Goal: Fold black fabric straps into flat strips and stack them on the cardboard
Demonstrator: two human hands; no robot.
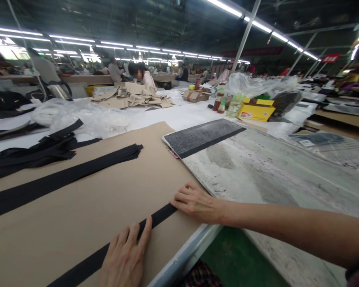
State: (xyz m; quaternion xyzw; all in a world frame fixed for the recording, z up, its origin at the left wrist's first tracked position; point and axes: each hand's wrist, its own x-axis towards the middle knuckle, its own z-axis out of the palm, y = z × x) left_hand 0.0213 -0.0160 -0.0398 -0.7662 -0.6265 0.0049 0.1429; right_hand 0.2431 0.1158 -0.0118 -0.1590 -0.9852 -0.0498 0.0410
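Note:
A narrow black fabric strip (pixel 162 215) lies slantwise across the brown paper sheet (pixel 113 199) in front of me. My left hand (pixel 125 257) rests on this strip with its fingers stretched out and slightly apart. At the strip's far right end, my right hand (pixel 197 203) has its fingers bent and closed over the fabric; its thumb is mostly hidden. Farther back on the paper, a layered stack of black strips (pixel 66 175) lies roughly parallel. A looser heap of black strips (pixel 32 153) is behind it on the left.
At right, a stained pale board (pixel 257 175) carries a dark grey textured panel (pixel 203 135). Clear plastic bags (pixel 86 115), brown scraps (pixel 131 95), bottles (pixel 219 99) and a yellow box (pixel 255 110) stand farther back. A metal table edge (pixel 185 253) runs near me. Other people work in the distance.

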